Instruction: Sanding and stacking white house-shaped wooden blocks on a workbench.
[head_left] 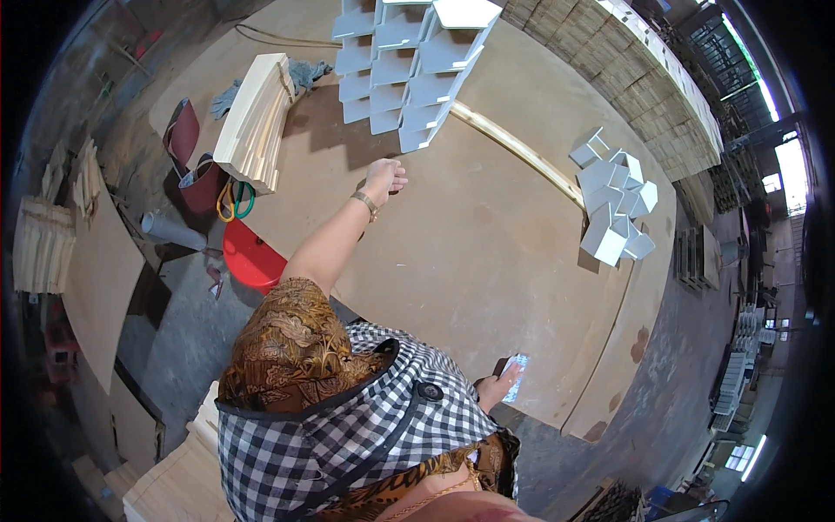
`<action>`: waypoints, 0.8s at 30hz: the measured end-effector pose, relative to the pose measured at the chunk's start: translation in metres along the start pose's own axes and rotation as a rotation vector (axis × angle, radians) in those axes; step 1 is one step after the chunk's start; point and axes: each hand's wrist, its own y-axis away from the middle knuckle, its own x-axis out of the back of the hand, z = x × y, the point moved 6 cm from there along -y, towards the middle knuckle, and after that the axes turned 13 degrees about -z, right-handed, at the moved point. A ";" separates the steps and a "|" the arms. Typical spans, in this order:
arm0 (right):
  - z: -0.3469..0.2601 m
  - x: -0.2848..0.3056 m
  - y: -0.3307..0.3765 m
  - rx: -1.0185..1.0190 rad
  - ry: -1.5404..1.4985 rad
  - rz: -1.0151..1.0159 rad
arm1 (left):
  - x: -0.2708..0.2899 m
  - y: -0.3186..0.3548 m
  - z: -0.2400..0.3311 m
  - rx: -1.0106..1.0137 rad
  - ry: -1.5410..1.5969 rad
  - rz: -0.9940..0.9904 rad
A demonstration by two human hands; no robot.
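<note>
1. The white stack (404, 65) of angled pieces stands on the far part of the worktop (452, 252); the picture's upper edge cuts it off. Its columns run lengthwise away from the person, the nearest corner pointing toward the person.
2. The left hand (385, 180) hovers just on the person's side of the stack, apart from it. Its fingers curl inward (I cannot tell whether they hold anything).
3. The right hand (495, 389), well nearer the person than the stack and to its right, holds a phone (517, 370) with a lit screen. The phone's long axis points away from the person, tilting slightly right, close to the worktop's near edge.
4. Room for moving stretches from the stack toward the person and rightward, as far as a white cluster (613, 200) near the worktop's right edge.
5. A pale wooden strip (519, 154) runs from the stack to that cluster; left of the stack, a wooden bundle (254, 122) and scissors (235, 202) narrow the space.
</note>
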 end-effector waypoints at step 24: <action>-0.001 0.005 0.007 -0.020 0.014 -0.033 | -0.004 -0.042 0.029 -0.085 0.243 -0.032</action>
